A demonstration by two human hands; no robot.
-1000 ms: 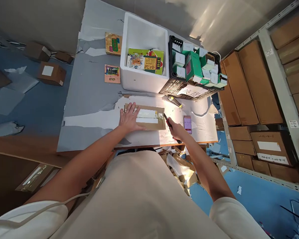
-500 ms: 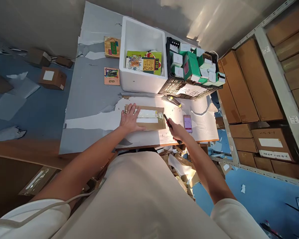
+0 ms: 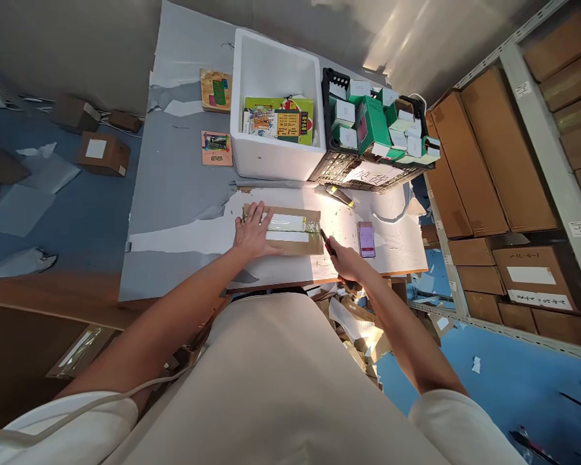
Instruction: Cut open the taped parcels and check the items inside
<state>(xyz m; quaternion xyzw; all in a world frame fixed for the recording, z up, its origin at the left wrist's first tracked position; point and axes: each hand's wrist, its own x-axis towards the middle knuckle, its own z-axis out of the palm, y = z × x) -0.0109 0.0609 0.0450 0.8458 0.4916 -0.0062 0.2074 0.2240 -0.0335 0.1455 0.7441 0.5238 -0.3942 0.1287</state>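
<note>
A flat brown cardboard package (image 3: 290, 247) with a white label and clear tape lies on the worktable. My left hand (image 3: 254, 234) presses on its left part, fingers spread. At the other end, my right hand (image 3: 343, 259) grips what looks like a black utility knife (image 3: 326, 240). The knife's tip is at the package's right edge, by the tape; whether it cuts in is too small to tell. A phone (image 3: 366, 239) with a lit screen lies right of my right hand. Beyond the package rests a yellow-and-black cutter (image 3: 339, 196).
Behind the package stand a white foam box (image 3: 278, 158) holding books and a black crate (image 3: 329, 169) of green-and-white boxes. Two small books (image 3: 216, 90) lie left of the foam box. Shelving (image 3: 532, 123) with cartons rises at the right. The worktable's front edge (image 3: 397, 274) is close to my body.
The view has shifted slightly. My right hand and the knife have barely moved, the tip staying by the package's right edge. My left hand still presses on the package.
</note>
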